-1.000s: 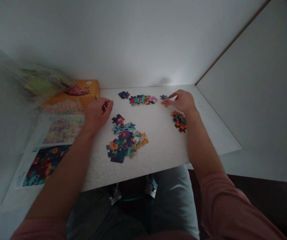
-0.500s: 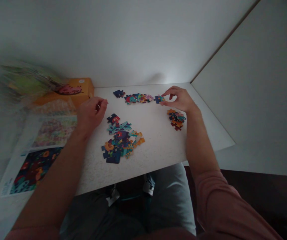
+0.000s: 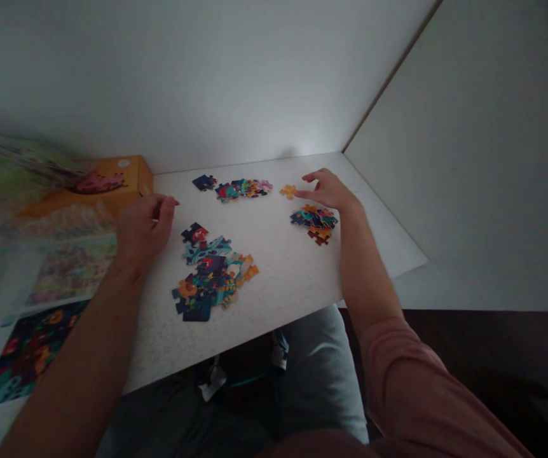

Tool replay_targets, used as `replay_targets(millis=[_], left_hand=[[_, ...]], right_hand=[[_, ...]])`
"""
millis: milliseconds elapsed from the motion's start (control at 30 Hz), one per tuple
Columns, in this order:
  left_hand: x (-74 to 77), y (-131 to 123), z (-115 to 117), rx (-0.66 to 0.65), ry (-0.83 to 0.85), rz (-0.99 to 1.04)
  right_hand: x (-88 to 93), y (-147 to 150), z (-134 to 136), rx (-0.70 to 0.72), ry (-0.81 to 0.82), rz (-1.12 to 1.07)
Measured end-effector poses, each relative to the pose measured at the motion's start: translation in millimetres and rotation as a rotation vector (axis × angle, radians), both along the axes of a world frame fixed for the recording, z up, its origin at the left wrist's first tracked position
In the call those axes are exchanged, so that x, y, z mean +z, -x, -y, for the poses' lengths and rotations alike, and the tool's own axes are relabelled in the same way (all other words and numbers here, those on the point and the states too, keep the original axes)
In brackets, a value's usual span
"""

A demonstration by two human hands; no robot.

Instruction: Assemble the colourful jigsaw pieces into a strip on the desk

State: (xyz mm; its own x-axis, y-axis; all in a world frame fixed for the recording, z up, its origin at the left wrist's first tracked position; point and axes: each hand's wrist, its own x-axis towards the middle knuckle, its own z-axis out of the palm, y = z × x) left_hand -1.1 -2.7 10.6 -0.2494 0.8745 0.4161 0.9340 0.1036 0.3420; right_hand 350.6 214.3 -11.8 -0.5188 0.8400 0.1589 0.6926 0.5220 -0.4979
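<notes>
Opened since the last frame, our right hand (image 3: 328,191) pinches nothing now, its fingers parted just right of an orange piece (image 3: 288,191) lying loose on the bench (image 3: 283,312). That hand is far nearer the piece than our curled left hand (image 3: 141,229), whose grip we cannot tell.

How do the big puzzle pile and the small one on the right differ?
The big pile of puzzle pieces lies beside the left hand, nearer the person; the small pile lies just below the right hand, farther off. The big pile is longer and more spread out, while the small pile is tighter. The big pile shows more teal, the small pile more orange and navy. Both are jumbled, overlapping pieces lying flat on the white table.
</notes>
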Motion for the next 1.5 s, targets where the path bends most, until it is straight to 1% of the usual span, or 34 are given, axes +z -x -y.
replay_targets(millis=[100,200,367,533,667,867,1033,1100,1167,1233,1300,1367,1400,1500], left_hand=[[-0.6,0,-1,-0.002,-0.01,-0.014],[-0.7,-1,-2,-0.006,-0.019,-0.021],[-0.5,-1,-2,0.003,-0.027,-0.006],[-1.4,0,-2,0.004,-0.009,0.01],[-3.6,1,-3,0.012,0.005,0.011],[-5.7,0,-3,-0.002,-0.02,0.007],[-4.4,0,-3,0.007,-0.007,0.021],[-3.5,0,-3,0.015,-0.002,0.02],[-2.3,-1,-3,0.017,0.002,0.019],[-0.8,-2,-2,0.009,0.004,0.022],[0.4,-3,-1,-0.004,0.007,0.023],[1.3,-4,0,-0.006,0.01,0.022],[1.5,-4,0,-0.004,0.013,0.02],[1.6,-5,-1,0.004,0.003,0.011]], right_hand=[[-9.4,11,-2,-0.005,-0.001,0.035],[-14.1,16,-4,0.006,0.028,0.03],[-15.6,17,-4,0.059,0.106,-0.08],[-8.0,23,8,0.123,0.268,-0.319],[2.5,31,14,0.179,0.358,-0.444],[14.1,30,17,0.136,0.381,-0.522],[17.8,24,18,0.189,0.359,-0.644],[20.1,25,20,0.163,0.383,-0.63],[23.9,27,23,0.099,0.392,-0.56],[28.6,29,28,0.025,0.369,-0.475],[32.4,30,33,-0.02,0.334,-0.407],[33.5,27,34,-0.013,0.317,-0.364],[32.6,25,32,0.013,0.324,-0.342],[24.0,16,21,0.066,0.319,-0.282]])
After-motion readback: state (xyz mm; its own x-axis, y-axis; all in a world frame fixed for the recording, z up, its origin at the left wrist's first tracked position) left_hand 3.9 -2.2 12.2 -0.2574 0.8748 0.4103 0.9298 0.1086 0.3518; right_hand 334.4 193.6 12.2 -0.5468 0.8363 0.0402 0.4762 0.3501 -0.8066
